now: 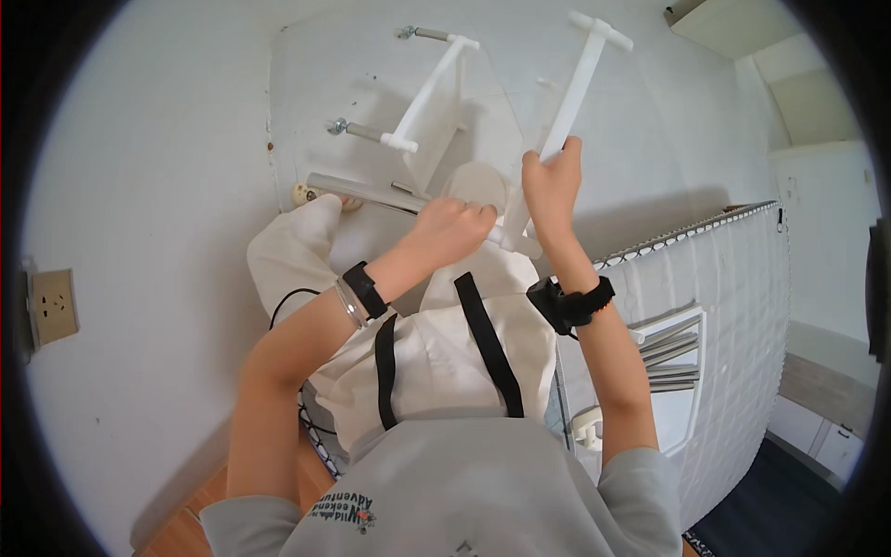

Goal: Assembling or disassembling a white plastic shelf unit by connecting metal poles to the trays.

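Observation:
My left hand is wrapped round a grey metal tube, close to where its end meets a white plastic fitting. My right hand grips a long white plastic bar with a T-shaped end at the top. The bar slants down past that hand to a lower end above my lap, beside the left hand, where the tube meets it. Whether the tube is fully seated there cannot be made out. Beyond my knees stands a white panel frame with short metal legs and small casters.
To my right, on a pale quilted surface, lies a white tray with several grey tubes. White plastic fittings lie nearer me. A wall with a socket stands at left. Cabinets are at far right.

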`<state>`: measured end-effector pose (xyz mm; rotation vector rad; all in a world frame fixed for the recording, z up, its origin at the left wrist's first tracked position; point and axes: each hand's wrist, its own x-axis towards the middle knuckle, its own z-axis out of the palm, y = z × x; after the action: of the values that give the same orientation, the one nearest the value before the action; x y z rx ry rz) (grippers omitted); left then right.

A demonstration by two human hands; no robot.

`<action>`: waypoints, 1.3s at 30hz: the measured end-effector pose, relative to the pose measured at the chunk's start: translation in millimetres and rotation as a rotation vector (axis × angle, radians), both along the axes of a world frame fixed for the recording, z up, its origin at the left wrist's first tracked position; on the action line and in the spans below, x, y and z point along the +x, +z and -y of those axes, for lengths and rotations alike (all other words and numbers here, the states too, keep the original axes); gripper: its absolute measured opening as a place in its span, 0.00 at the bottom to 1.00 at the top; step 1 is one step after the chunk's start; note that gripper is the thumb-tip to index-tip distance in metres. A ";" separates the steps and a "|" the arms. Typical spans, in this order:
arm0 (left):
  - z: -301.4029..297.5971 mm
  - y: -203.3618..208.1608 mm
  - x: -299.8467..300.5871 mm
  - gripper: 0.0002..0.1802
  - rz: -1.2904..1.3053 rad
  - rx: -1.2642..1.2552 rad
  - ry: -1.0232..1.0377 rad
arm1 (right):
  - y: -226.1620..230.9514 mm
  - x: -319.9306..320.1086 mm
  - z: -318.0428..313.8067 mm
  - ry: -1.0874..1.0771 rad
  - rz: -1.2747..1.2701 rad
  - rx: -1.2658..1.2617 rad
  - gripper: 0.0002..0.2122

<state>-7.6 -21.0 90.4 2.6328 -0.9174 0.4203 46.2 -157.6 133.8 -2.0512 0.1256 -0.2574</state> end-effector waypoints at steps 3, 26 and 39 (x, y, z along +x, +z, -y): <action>3.8 -8.8 3.9 0.09 0.186 -0.039 0.022 | -0.6 8.0 -4.0 -0.082 -0.009 -0.050 0.15; 1.7 -7.2 14.3 0.09 0.216 0.024 0.117 | 7.8 22.4 -0.4 -0.049 -0.040 -0.173 0.12; -150.1 -27.0 -17.5 0.12 -0.746 -0.148 0.169 | -26.6 38.5 92.1 -0.081 0.139 0.012 0.13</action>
<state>-25.2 129.0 63.5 2.4211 -0.3995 -0.4278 84.7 -249.7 107.2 -2.0117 0.1242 -0.4469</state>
